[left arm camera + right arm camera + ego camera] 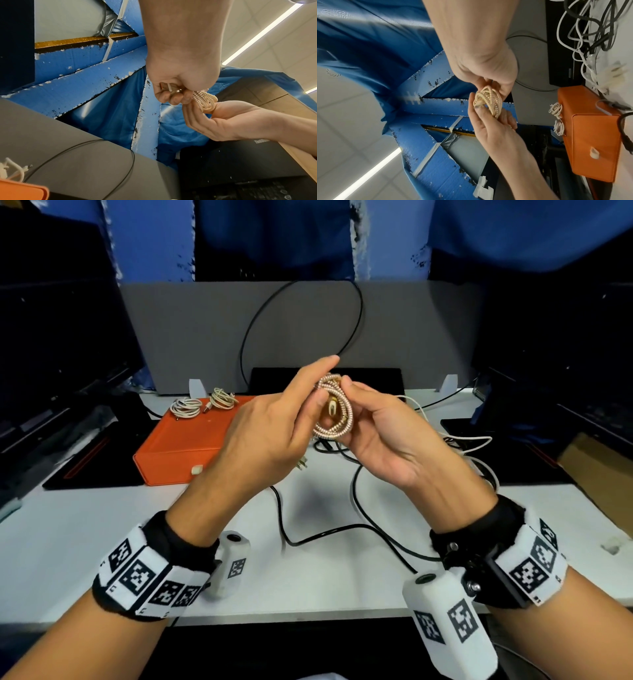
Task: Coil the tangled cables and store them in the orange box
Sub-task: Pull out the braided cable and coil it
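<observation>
White bench (102, 529) before a grey divider, both hands raised above its middle, left hand (274, 419) and right hand (387, 436) pinching a coiled beige braided cable (337, 412) between them, orange box (181, 440) near the far-left edge carrying two coiled white cables (202, 404), tangled black and white cables (462, 446) at right.

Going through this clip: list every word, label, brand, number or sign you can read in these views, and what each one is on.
"ThinkVision", partly cut off by the right hand's forearm: on the black monitor bezel, left wrist view.
Square black-and-white coded markers, no letters: on the wristbands and wrist cameras.
Orange box: no text visible.
Nothing else legible.
</observation>
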Available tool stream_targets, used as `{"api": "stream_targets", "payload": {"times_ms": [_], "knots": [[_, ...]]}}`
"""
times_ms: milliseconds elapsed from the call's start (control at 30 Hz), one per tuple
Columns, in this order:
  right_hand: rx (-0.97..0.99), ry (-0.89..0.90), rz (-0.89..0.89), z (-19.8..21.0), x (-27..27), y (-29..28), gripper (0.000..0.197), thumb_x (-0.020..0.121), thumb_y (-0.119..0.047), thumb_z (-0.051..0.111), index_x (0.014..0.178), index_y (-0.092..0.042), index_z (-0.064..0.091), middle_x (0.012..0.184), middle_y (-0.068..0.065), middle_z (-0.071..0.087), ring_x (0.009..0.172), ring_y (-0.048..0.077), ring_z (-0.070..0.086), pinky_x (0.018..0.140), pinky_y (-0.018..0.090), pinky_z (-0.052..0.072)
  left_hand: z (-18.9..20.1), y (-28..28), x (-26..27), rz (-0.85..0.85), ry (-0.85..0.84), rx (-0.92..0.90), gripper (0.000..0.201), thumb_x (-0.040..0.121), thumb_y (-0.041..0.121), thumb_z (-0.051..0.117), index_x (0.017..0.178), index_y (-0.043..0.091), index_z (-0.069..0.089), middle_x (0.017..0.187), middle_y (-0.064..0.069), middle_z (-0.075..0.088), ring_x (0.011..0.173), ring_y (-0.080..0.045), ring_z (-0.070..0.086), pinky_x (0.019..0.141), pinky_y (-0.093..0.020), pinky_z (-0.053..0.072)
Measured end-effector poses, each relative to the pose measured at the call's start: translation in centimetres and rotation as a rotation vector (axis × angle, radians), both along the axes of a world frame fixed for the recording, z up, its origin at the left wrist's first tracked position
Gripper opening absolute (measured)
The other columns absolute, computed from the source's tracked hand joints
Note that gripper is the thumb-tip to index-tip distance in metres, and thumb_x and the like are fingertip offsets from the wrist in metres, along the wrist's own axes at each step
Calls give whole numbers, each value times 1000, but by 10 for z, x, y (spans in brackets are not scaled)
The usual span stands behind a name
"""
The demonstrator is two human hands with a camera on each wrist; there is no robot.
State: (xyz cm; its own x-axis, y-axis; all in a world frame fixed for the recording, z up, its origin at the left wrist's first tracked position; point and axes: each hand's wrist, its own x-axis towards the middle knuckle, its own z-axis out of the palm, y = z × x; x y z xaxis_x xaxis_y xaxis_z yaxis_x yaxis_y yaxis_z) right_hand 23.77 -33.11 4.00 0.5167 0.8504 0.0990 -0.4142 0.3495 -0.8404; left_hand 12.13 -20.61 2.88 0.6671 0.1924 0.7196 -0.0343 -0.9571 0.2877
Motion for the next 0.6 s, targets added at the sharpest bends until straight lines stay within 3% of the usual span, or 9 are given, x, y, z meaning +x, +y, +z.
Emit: {"api": "stream_targets", "payload": {"times_ms": [67,167,233,333,467,533,600], "knots": [[-61,-33,29,-1,-3,1,26,108,-28,50,108,-10,69,90,3,75,81,14,72,78,28,60,1,2,-1,48,-34,20,41,108,39,35,147,33,46,64,10,58,54,-12,54,57,-39,49],[-147,-205,55,-1,-6,1,32,103,-49,50,103,-25,71,92,-4,73,86,12,65,89,35,43,4,-3,-3,130,-95,84,35,108,37,37,138,26,53,74,5,69,61,-23,62,56,-37,49],[-149,-271,70,-1,-5,-1,30,98,-54,55,101,-29,70,95,-6,72,87,10,63,92,38,37,4,-8,-3,187,-138,136,32,108,35,41,131,21,58,70,2,68,58,-25,61,52,-33,42],[-142,-355,76,-2,-2,-2,24,91,-47,69,100,-26,71,95,-5,69,88,12,61,92,40,34,6,-10,-3,239,-147,163,29,107,34,43,124,19,61,62,3,63,52,-23,57,49,-31,37],[-144,-501,68,-2,0,-4,13,86,-31,72,96,-22,71,95,-1,68,96,15,60,92,40,35,6,-7,-4,253,-138,203,30,106,37,43,119,17,62,62,0,63,51,-26,59,47,-33,41],[-133,-574,90,0,1,-7,28,87,-26,75,114,-17,71,107,5,70,104,18,61,94,38,36,6,-5,-4,263,-125,201,31,106,38,44,118,16,61,63,0,64,52,-27,60,48,-34,43],[-110,-615,97,3,0,-10,50,88,-12,76,135,-12,62,116,6,73,108,15,67,94,27,47,7,-4,-5,277,-120,151,29,105,39,45,116,17,61,66,-1,67,57,-30,63,52,-37,47]]}}
